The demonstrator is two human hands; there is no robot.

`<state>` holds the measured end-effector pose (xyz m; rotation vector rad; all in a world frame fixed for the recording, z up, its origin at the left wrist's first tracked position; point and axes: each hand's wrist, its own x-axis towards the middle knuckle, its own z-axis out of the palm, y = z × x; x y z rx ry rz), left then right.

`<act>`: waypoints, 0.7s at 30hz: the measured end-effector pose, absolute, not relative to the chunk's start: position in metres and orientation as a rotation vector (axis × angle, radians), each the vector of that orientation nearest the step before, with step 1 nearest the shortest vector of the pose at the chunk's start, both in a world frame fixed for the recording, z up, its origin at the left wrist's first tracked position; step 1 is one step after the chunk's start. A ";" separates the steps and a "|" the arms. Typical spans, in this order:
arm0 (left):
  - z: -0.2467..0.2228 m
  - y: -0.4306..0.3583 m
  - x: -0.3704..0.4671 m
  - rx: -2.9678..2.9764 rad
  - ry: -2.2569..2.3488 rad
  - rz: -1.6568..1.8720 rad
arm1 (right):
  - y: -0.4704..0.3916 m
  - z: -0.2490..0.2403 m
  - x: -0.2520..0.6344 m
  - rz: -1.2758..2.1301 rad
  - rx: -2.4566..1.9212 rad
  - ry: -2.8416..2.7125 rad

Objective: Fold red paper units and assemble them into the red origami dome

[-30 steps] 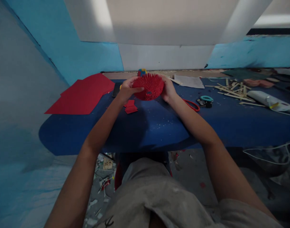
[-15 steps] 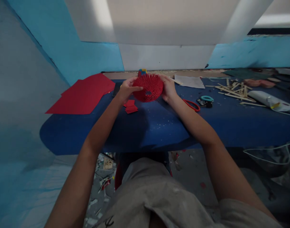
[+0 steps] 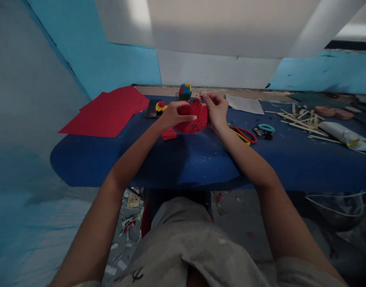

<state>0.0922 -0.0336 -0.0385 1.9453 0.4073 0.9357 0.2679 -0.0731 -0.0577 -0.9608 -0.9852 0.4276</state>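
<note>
A round red spiky model (image 3: 196, 121), seemingly built of many folded paper pieces, is held above the blue table. My left hand (image 3: 175, 115) grips it from the left, thumb across its near face. At its upper right edge, my right hand (image 3: 216, 109) is closed in a pinch with a bit of red at the fingertips; whether that bit is a separate piece I cannot tell. Small red paper pieces (image 3: 169, 134) lie below my left hand. Behind the model stands a multicoloured folded-paper piece (image 3: 185, 91).
Large red paper sheets (image 3: 105, 113) lie at left. A dark phone-like object (image 3: 151, 114) bears a yellow-and-red paper piece (image 3: 161, 106). To the right are red-and-yellow-handled scissors (image 3: 245, 135), a turquoise ring-shaped item (image 3: 266, 127), wooden sticks (image 3: 302, 119) and a white paper sheet (image 3: 245, 104).
The red model has tipped and now looks squeezed or bent. My right hand has shifted from its side to a pinch at its upper edge. The view has moved slightly.
</note>
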 end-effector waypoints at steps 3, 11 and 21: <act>-0.038 -0.039 0.095 1.951 0.372 0.933 | -0.083 -0.048 0.268 0.505 -0.959 -1.048; -0.028 -0.046 0.088 2.071 0.317 0.915 | -0.107 -0.006 0.281 0.823 -1.070 -1.220; -0.017 -0.055 0.085 2.094 0.406 0.850 | -0.108 -0.007 0.279 0.888 -1.091 -1.407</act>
